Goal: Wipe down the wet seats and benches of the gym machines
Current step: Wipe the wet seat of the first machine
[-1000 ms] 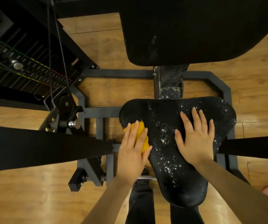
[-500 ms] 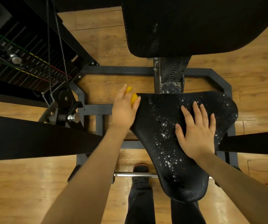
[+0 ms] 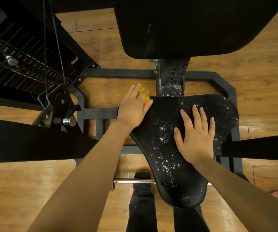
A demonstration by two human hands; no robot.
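- The person stands over a black seat (image 3: pixel 176 164) of a gym machine; the seat is wide at the far end and narrow toward the person's legs.
- White wet spots cover the middle of the seat and its far right corner, while the strip along its left edge looks darker and cleaner.
- The left hand (image 3: pixel 133 109) lies at the far left corner of the seat, with its fingers curled over a yellow cloth (image 3: pixel 144 96); only a small part of the cloth shows between the fingers.
- The right hand (image 3: pixel 196 139) rests flat on the right side of the seat, fingers straight and spread, holding nothing.
- A black backrest pad (image 3: pixel 193 25) hangs above the far end of the seat.
- The dark metal frame (image 3: pixel 118 73) of the machine stands on a wooden floor (image 3: pixel 260 72).
- At the left is the weight stack (image 3: pixel 26 64) with coloured marks and a cable.
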